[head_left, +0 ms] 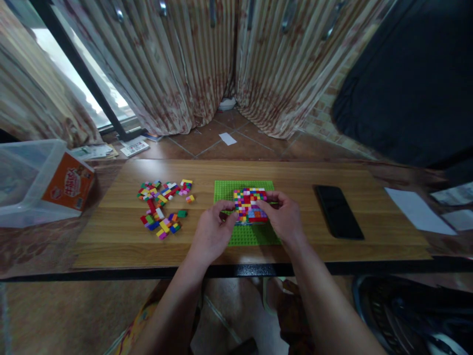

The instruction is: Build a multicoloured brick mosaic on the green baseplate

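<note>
A block of many-coloured toy bricks (pixel 248 203) sits over the green studded baseplate (pixel 254 238) in the middle of the table. My left hand (pixel 216 228) grips its left side, thumb at the front and fingers bent behind. On the right side my right hand (pixel 286 214) has its thumb on the top studs and its fingers around the far right edge. Whether the block is pressed onto the baseplate or held just above it, I cannot tell. Loose toy bricks (pixel 162 199) of several colours lie in a spread heap left of my left hand.
A black phone (pixel 339 212) lies on the wooden table (pixel 121 246), right of my right hand. Beyond the table's left end stands a clear plastic box (pixel 33 185) with an orange label. White paper (pixel 419 209) shows at the right end. Curtains (pixel 166 69) hang behind.
</note>
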The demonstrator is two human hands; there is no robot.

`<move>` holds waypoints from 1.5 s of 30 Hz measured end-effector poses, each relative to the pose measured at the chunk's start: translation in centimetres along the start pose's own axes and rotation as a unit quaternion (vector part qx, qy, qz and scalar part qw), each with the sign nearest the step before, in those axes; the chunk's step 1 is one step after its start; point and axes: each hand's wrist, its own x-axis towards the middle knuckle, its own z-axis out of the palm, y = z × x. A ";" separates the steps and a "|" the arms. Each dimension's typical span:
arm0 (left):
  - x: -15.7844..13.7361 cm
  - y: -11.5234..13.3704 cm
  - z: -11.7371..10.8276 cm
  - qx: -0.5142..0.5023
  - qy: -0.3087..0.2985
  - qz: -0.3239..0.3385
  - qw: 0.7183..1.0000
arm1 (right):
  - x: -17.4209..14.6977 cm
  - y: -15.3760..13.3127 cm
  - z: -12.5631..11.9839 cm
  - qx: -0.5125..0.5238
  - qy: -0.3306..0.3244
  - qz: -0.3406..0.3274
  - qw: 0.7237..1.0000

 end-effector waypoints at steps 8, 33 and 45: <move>0.0 0.2 0.0 0.013 -0.002 -0.006 1.000 | -0.1 0.2 0.1 0.001 0.005 -0.005 1.000; 0.7 -0.6 -6.9 0.304 0.094 -0.071 0.945 | -0.3 -0.8 -1.1 -0.101 0.024 0.005 0.995; 0.8 -2.0 -13.4 0.396 0.137 -0.181 0.889 | -0.7 -1.0 -1.2 -0.088 0.016 0.013 0.996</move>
